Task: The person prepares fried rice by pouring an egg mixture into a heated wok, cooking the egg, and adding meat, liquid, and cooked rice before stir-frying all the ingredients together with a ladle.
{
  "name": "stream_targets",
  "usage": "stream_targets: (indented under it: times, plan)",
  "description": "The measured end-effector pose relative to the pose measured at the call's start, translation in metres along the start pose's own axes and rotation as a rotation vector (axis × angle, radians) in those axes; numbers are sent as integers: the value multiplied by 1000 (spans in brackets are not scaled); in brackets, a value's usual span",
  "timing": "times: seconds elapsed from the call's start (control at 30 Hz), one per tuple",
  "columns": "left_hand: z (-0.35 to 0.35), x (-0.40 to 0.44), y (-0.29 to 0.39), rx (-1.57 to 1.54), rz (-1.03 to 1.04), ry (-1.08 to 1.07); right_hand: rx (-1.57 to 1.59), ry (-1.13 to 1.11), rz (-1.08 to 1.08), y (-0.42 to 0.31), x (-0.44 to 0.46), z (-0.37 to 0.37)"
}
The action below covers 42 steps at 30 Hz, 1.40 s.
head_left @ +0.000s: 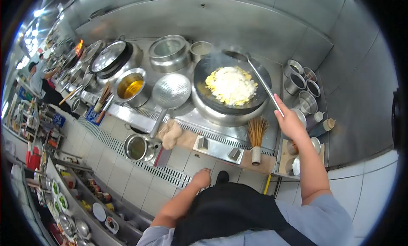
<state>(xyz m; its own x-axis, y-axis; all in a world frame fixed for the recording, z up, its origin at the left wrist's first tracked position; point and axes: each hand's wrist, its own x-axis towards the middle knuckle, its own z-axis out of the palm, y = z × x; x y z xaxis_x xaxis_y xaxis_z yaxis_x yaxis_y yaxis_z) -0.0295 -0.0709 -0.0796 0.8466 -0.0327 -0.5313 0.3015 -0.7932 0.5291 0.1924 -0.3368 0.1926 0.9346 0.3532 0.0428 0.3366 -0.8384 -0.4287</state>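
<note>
My right hand (292, 123) is closed around the long metal handle of a ladle (265, 84). The ladle's dark bowl lies at the far rim of a black wok (204, 87) on the burner. A heap of white rice (233, 81) with yellow bits like egg sits in the wok, with faint steam above. My left hand (202, 178) hangs in a fist before my apron, apart from the stove, and no object shows in it. A bamboo brush (257, 137) stands at the stove's front edge, left of my right forearm.
A perforated skimmer (171, 91) lies left of the wok, near a pot of yellow oil (131, 88). Several seasoning tins (306, 102) and bottles (327, 124) line the right side. A cloth (171, 134) rests on the front ledge. Another person (42, 84) works far left, near a flame.
</note>
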Motion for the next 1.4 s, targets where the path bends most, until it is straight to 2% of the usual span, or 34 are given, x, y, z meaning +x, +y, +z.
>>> stream_targets:
  times: [0.07, 0.1, 0.17, 0.2, 0.3, 0.33, 0.37, 0.43, 0.47, 0.5, 0.57, 0.63, 0.7, 0.77, 0.8, 0.83, 0.9, 0.93, 1.03, 1.1, 1.17, 1.2, 1.27, 1.3, 1.4]
  plan:
    - [41, 42, 3, 301, 194, 75, -77, -71, 87, 1, 20, 23]
    - [52, 57, 9, 295, 225, 56, -149, -151, 157, 10, 29, 35]
    - [63, 89, 22, 478, 199, -169, -250, -337, 83, 40, 52, 56]
    - [69, 100, 25, 513, 192, -225, -251, -371, 25, 37, 62, 39]
    - [99, 120, 11, 478, 215, -236, -169, -359, 114, 6, 58, -10]
    - [99, 120, 9, 478, 217, -253, -95, -247, 59, 9, 53, -12]
    - [99, 120, 9, 469, 221, -272, -94, -256, 70, 10, 52, -5]
    - [101, 121, 7, 456, 225, -300, 100, -46, 92, 3, 51, 10]
    - [100, 126, 4, 412, 236, -308, 59, -85, 176, 0, 58, 28]
    - [95, 130, -1, 376, 248, -313, -112, -164, 213, -1, 66, 46]
    - [76, 129, 9, 377, 240, -293, -216, -274, 70, 33, 89, 89]
    - [67, 140, 16, 356, 245, -277, -186, -273, 74, 13, 96, 53]
    - [66, 146, 3, 226, 191, -412, -136, -294, 88, -18, 86, 22]
    - [38, 120, -11, 305, 213, -389, -13, -163, 216, -51, 81, 2]
    - [21, 100, -25, 167, 234, -322, 26, -152, 303, -66, 79, 4]
    - [3, 82, -36, 26, 257, -258, 26, -147, 302, -64, 83, 18]
    - [-37, 49, -56, 144, 228, -209, -162, -268, 325, -40, 93, 70]
    - [-61, 27, -57, 50, 238, -40, -149, -362, 349, -34, 98, 79]
    - [-141, -13, -57, -167, 170, 378, -179, -266, 256, -51, 84, 49]
    - [-161, -6, -87, -120, 270, 692, -90, -166, 296, -83, 57, 22]
    - [-191, 0, -81, 28, 263, 858, -73, -177, 383, -115, 35, 9]
    - [-200, 7, -81, 35, 264, 855, -66, -176, 386, -108, 34, 28]
    - [-201, 24, -77, 212, 261, 821, -210, -363, 337, -77, 36, 76]
    - [-197, 25, -76, 204, 271, 816, -218, -360, 348, -76, 35, 76]
    - [-202, 35, -70, 393, 114, 634, -67, -265, 278, -89, 50, 59]
